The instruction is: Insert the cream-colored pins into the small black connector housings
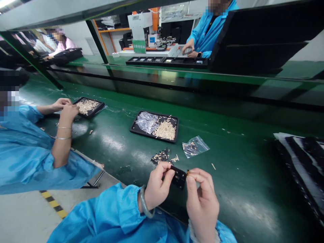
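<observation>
A small flat black piece with light spots is pinched at its left end between the thumb and fingers of my left hand. At the right end of that piece, my right hand has its thumb and fingers pressed together around a tiny black and yellow part. Just beyond my hands lies a loose pile of small dark and tan parts. A clear bag with similar parts rests to the right of the pile.
A black tray holds tan pieces and clear plastic. At left, a person's hands are beside another black tray. Dark stacked sheets stand at right. A metal beam crosses above; a person in blue sits across.
</observation>
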{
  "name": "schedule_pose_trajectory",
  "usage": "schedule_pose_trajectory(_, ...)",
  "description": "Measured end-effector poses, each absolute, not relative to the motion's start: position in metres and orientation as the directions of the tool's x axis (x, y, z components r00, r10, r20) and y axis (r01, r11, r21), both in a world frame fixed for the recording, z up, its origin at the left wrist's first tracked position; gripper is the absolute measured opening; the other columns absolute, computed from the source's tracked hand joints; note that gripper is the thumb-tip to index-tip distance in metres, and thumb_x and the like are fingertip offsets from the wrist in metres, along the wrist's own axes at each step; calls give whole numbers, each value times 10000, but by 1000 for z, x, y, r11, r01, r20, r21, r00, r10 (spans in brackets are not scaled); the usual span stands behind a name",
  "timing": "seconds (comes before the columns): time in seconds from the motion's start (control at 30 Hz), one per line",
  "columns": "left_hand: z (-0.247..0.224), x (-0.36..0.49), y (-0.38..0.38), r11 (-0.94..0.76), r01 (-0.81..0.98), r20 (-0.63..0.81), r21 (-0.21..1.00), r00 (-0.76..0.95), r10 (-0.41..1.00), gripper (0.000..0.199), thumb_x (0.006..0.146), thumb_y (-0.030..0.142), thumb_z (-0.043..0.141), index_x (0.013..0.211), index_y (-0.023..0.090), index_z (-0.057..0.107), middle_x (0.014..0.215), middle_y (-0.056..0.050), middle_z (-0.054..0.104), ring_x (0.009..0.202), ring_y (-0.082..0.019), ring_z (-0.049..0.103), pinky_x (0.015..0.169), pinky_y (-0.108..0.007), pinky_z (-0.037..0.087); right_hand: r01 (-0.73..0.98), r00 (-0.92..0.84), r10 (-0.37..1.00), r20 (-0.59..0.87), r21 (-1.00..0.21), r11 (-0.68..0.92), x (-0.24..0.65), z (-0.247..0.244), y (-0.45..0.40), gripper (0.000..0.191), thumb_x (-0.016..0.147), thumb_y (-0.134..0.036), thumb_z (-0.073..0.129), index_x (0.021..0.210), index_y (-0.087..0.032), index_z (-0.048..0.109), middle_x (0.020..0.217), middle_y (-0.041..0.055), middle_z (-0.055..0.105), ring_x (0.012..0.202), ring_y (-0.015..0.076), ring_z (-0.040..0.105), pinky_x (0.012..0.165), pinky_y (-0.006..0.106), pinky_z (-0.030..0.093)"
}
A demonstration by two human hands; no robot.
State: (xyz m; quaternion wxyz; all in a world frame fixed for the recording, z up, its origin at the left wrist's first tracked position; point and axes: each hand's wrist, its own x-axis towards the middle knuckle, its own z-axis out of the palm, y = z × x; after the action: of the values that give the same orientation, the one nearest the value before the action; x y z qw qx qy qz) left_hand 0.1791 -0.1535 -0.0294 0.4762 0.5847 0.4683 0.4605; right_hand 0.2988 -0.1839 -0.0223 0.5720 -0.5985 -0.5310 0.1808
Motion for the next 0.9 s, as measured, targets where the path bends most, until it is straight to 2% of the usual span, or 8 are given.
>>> schedule_pose_trajectory(0.3, -28, 180, -160, -280, 243, 262, 929, 104, 959, 37, 891, 176, 489, 881, 190, 523, 743, 6, 604, 649, -103, 581, 603, -180, 446, 590, 364, 754, 547, -762, 268, 299, -22, -186, 58, 865, -165, 535, 867, -212, 569, 927, 67, 538, 907, 220, 526, 793, 391, 426)
schedule_pose_trajectory(0.4, -30, 180, -161, -376, 262, 360, 889, 106, 927, 48, 882, 157, 487, 904, 186, 518, 732, 10, 603, 632, -101, 589, 598, -180, 464, 637, 343, 708, 617, -707, 308, 300, -22, -187, 47, 858, -158, 559, 861, -195, 587, 901, 65, 551, 870, 208, 543, 763, 377, 448)
schedule_pose_trajectory(0.53, -31, 181, -161, -429, 289, 415, 856, 110, 903, 57, 880, 147, 483, 914, 184, 509, 740, 8, 602, 634, -98, 597, 595, -174, 477, 643, 354, 696, 625, -703, 304, 301, -23, -189, 55, 852, -142, 577, 867, -187, 605, 906, 67, 562, 810, 186, 572, 694, 336, 480)
schedule_pose_trajectory(0.7, -31, 180, -160, -467, 299, 456, 832, 110, 883, 93, 871, 119, 492, 921, 198, 491, 765, 17, 590, 644, -80, 586, 605, -156, 468, 678, 309, 673, 672, -652, 340, 300, -21, -189, 123, 824, -80, 606, 881, -188, 609, 889, 66, 561, 817, 196, 570, 709, 364, 485)
schedule_pose_trajectory(0.9, -39, 180, -161, -514, 266, 493, 815, 148, 857, 77, 879, 141, 475, 939, 189, 481, 809, -26, 612, 710, -122, 600, 633, -215, 478, 797, 208, 609, 766, -493, 348, 301, -28, -186, 269, 757, -18, 670, 956, -192, 619, 881, 73, 581, 835, 224, 564, 733, 403, 452)
